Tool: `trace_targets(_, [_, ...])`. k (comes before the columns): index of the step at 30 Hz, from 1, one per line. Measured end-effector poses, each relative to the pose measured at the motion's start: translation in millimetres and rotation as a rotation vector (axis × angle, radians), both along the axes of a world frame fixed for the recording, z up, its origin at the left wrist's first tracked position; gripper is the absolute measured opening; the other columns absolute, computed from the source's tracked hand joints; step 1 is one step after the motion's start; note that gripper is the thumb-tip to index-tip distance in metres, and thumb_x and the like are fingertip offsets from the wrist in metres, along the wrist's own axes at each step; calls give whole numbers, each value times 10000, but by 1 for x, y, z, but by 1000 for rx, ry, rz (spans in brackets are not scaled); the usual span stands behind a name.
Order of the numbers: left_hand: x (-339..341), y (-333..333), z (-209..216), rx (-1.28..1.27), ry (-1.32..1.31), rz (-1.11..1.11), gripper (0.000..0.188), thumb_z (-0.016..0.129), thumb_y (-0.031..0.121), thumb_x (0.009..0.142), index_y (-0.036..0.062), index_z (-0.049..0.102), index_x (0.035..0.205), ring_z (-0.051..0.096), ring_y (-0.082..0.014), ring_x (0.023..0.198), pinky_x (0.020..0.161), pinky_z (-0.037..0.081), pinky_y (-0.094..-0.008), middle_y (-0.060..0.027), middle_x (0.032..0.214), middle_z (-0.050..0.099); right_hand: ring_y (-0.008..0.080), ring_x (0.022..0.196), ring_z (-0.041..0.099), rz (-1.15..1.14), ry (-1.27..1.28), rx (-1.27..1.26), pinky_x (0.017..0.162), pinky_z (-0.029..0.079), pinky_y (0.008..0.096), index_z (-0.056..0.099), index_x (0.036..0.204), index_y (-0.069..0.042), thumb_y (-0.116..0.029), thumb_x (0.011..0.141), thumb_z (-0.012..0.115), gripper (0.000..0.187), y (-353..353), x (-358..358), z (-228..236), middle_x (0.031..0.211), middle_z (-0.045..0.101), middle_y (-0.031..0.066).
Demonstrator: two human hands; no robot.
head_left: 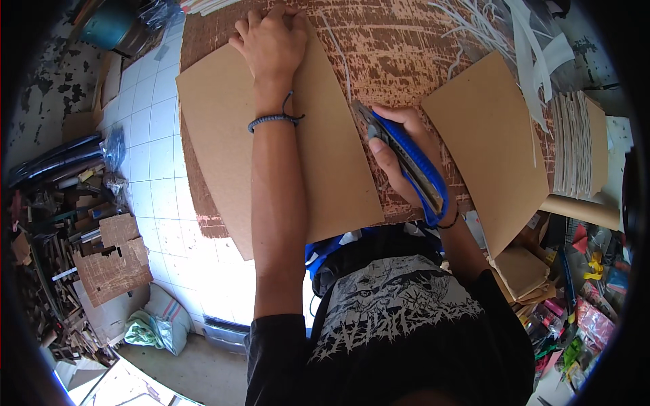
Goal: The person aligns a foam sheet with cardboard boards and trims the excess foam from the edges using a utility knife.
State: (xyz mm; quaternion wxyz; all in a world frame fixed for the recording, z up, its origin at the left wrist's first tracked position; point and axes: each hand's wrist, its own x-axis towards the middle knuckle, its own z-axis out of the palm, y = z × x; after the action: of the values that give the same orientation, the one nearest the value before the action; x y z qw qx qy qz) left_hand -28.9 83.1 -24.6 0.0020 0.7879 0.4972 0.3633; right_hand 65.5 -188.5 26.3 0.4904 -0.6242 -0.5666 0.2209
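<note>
A large brown cardboard sheet (pixel 338 169) lies on the scored wooden board (pixel 379 40) in front of me. At its far edge my left hand (pixel 274 44) presses down, its fingers bent over that edge and the fingertips partly hidden; the forearm lies across the sheet. My right hand (pixel 399 152) is closed round a blue utility knife (pixel 416 159), the thumb on its side by the slider. The knife points away from me, its tip beside the sheet's right edge; I cannot tell whether it touches.
A second cardboard piece (pixel 494 149) lies at the right, near a stack of cut boards (pixel 572 145). White strips (pixel 535 47) heap at the far right. Scrap wood (pixel 54 271) piles up on the left beside white floor tiles (pixel 152 149). Assorted small tools and packets (pixel 575 318) crowd the lower right.
</note>
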Motion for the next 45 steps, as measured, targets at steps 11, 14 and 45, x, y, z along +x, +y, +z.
trace_targets(11, [-2, -1, 0, 17, 8, 17, 230, 696, 431, 864, 277, 761, 1022, 515, -418, 1201, 1043, 303, -628, -152, 1203, 646, 169, 642, 639, 64, -31, -22, 607, 508, 310, 538, 1256, -20, -145, 917, 700, 396, -18, -2, -5, 782, 633, 109])
trace_targets(14, [5, -15, 14, -29, -20, -9, 222, 705, 357, 864, 217, 755, 1028, 514, -400, 1192, 1069, 273, -644, -161, 1188, 639, 181, 636, 638, 55, -33, 81, 600, 500, 311, 556, 1231, -19, -138, 904, 702, 378, -41, -2, -8, 772, 626, 106])
trace_targets(45, [4, -14, 11, 4, -64, -17, 182, 710, 315, 849, 200, 768, 978, 519, -381, 1138, 1009, 329, -565, -155, 1104, 645, 142, 673, 600, 53, 2, -45, 634, 484, 296, 530, 1277, -11, -188, 949, 670, 398, 2, 2, -2, 816, 615, 75])
